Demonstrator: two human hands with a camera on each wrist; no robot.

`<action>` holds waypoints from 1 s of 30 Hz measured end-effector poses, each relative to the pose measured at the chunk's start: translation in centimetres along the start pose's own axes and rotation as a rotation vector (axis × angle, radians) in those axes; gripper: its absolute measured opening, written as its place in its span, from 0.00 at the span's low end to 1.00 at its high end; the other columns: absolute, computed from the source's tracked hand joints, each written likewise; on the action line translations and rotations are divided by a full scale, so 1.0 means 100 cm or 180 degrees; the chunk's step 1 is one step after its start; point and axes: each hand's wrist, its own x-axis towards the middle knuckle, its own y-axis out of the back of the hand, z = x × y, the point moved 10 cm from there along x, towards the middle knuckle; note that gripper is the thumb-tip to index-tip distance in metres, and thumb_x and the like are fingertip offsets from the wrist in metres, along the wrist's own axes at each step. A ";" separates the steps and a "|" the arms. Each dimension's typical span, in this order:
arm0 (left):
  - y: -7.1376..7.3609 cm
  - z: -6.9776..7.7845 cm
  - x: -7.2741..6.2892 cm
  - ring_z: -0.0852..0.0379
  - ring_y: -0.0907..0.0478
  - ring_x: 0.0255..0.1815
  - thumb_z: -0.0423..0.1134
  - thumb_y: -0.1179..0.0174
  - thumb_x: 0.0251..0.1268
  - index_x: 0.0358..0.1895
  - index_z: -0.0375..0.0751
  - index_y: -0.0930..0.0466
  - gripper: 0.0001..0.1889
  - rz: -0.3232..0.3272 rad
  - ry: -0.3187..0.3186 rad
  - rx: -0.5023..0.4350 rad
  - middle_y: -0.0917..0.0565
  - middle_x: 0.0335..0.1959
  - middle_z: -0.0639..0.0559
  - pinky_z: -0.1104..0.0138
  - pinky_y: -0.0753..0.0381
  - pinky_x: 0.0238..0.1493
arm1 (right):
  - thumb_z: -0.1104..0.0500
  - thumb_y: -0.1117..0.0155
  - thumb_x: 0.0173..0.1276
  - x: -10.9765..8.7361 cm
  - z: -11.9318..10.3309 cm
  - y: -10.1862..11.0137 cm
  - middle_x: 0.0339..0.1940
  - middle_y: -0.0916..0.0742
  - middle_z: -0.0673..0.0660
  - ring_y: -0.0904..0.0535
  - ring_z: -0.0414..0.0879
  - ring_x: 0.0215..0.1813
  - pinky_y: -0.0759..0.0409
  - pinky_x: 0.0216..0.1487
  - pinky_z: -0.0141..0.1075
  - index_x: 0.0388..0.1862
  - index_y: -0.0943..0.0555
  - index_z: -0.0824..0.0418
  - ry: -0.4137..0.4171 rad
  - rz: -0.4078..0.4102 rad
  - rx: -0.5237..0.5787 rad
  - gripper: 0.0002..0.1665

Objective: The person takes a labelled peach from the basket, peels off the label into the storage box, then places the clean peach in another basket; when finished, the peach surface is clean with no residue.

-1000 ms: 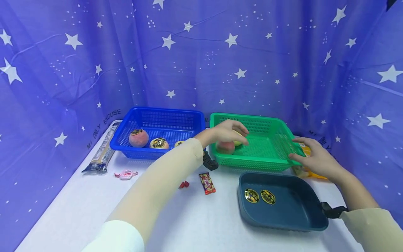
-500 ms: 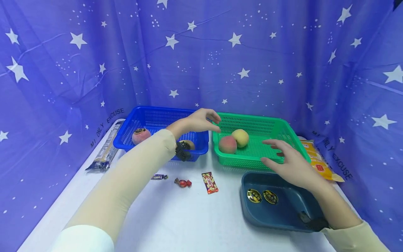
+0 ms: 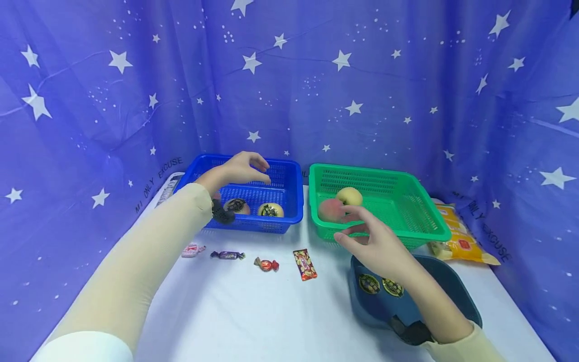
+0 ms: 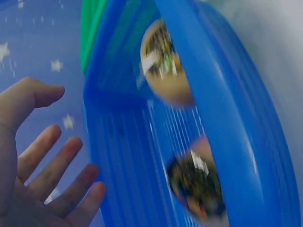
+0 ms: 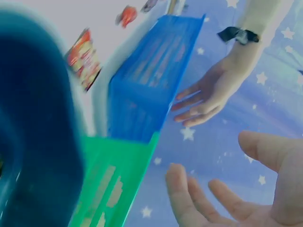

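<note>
My left hand hovers over the blue basket, fingers loosely bent and nothing in them. Inside that basket lie two pale fruits, one in the middle and one to the right, both with black-and-gold stickers; a reddish fruit is mostly hidden behind my left wrist. My right hand, fingers loosely curved and empty, is at the front rim of the green basket. A red peach and a yellow round fruit sit in its left part, the peach partly overlapped by my fingertips.
A dark blue tub with two round stickers stands below my right forearm. In front of the baskets lie a pink candy, a purple candy, a red candy and a snack bar. A yellow packet lies far right.
My left hand has moved left from above the fruits in the green basket to above the blue one. My right hand has left the green basket's right rim and moved left and nearer.
</note>
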 end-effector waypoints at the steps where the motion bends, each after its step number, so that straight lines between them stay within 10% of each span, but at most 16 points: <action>1: 0.003 -0.005 -0.002 0.42 0.24 0.78 0.51 0.26 0.72 0.72 0.43 0.19 0.30 0.0002 0.0036 0.0023 0.17 0.74 0.41 0.43 0.22 0.80 | 0.45 0.29 0.82 0.000 -0.001 -0.004 0.74 0.19 0.59 0.14 0.56 0.69 0.09 0.66 0.52 0.85 0.32 0.50 -0.0035 -0.0024 0.0080 0.40; 13: 0.039 -0.067 -0.030 0.36 0.24 0.78 0.60 0.30 0.70 0.72 0.44 0.19 0.34 -0.0200 0.0500 0.0581 0.19 0.75 0.41 0.35 0.26 0.81 | 0.38 0.28 0.79 -0.002 -0.009 -0.087 0.92 0.34 0.60 0.29 0.67 0.86 0.19 0.77 0.63 0.92 0.46 0.37 -0.0591 -0.0391 0.0750 0.53; 23: 0.032 -0.091 -0.047 0.32 0.34 0.84 0.55 0.28 0.68 0.81 0.46 0.26 0.40 -0.0949 0.0807 0.0812 0.35 0.85 0.35 0.33 0.32 0.84 | 0.39 0.29 0.80 0.025 -0.005 -0.129 0.92 0.36 0.65 0.28 0.71 0.84 0.18 0.73 0.69 0.94 0.51 0.42 -0.0826 0.0176 0.1041 0.56; 30: 0.020 -0.099 -0.048 0.42 0.25 0.69 0.44 0.28 0.66 0.82 0.41 0.31 0.41 -0.1304 0.1168 0.0485 0.32 0.79 0.35 0.56 0.14 0.63 | 0.43 0.30 0.81 0.041 -0.003 -0.134 0.92 0.36 0.67 0.29 0.71 0.85 0.17 0.74 0.66 0.94 0.50 0.45 -0.0827 0.0555 0.1215 0.54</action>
